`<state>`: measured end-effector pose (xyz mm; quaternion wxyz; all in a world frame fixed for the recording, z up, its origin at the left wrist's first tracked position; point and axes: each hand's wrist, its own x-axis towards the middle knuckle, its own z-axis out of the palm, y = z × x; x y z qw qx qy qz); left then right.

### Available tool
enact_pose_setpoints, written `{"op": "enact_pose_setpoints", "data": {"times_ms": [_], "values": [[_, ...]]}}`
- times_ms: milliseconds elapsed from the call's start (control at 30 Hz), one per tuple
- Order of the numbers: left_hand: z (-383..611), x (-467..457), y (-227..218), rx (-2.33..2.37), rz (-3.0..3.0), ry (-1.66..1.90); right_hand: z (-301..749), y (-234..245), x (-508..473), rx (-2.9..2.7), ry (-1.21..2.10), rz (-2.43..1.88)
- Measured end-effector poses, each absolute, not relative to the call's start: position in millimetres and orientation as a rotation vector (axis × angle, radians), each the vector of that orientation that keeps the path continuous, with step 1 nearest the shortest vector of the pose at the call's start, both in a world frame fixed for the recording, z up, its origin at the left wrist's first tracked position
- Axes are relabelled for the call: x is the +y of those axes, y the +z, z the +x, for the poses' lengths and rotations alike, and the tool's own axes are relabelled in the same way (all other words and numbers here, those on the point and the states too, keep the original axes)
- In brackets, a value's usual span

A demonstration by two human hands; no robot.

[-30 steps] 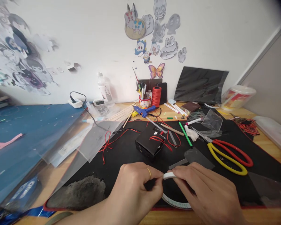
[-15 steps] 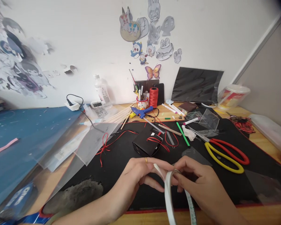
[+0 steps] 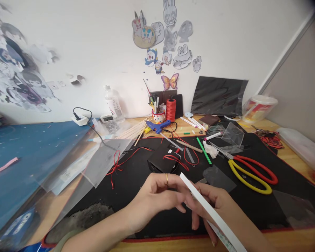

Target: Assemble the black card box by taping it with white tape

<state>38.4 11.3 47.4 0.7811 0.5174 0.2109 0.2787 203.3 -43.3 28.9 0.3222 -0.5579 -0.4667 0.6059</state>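
Note:
A thin white roll of tape with green print on its inner side tilts towards the lower right. My right hand grips it from behind and to the right, partly hidden by the white band. My left hand, a gold ring on one finger, is closed with bent fingers against the tape's upper end. Its fingertips meet those of the right hand, and the exact contact is partly hidden. Just beyond the hands, a black box with red cord rests on the black mat.
Large scissors with red and yellow handles lie to the right. A blue glue gun, a green pen and markers are farther back. Clear plastic sheets spread on the left. A red thread spool stands by the wall.
The roll of tape has turned from upright to leaning, its lower end swinging right. Its loose end no longer shows. My left fingers have curled in closer.

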Motion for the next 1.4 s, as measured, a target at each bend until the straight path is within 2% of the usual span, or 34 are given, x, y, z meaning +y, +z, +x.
{"op": "enact_pose_setpoints", "data": {"times_ms": [67, 133, 233, 300, 367, 567, 667, 733, 867, 1067, 1333, 1400], "values": [[43, 9, 47, 0.494, 1.132, 0.596, 203, 28, -44, -1.305, 1.575, -1.436], [47, 8, 47, 0.518, 1.13, 0.597, 203, 25, -45, -1.416, 1.405, -1.462], [50, 8, 48, 0.608, 1.118, 0.629, 204, 21, -49, -1.57, 0.748, -1.534], [51, 9, 49, 0.69, 1.122, 0.648, 205, 21, -54, -1.676, 0.296, -1.427], [52, 9, 48, 0.742, 1.151, 0.622, 206, 22, -58, -1.802, 0.071, -1.241], [39, 9, 49, 0.818, 1.368, 0.412, 214, 30, -67, -1.889, 0.082, -1.18], [21, 26, 61, 0.912, 1.703, 0.524, 217, 29, -67, -1.864, 0.115, -1.197], [7, 48, 70, 0.815, 2.065, 0.68, 219, 28, -65, -1.804, 0.146, -1.213], [-10, 99, 75, 0.627, 2.421, 0.358, 222, 32, -61, -1.737, 0.153, -1.237], [-1, 124, 57, 0.602, 2.395, 0.227, 232, 35, -62, -1.693, 0.23, -1.384], [33, 43, 32, 1.024, 2.147, 0.599, 248, 34, -66, -1.676, 0.257, -1.42], [37, 24, 23, 1.111, 2.079, 0.594, 248, 36, -67, -1.674, 0.301, -1.398]]}}
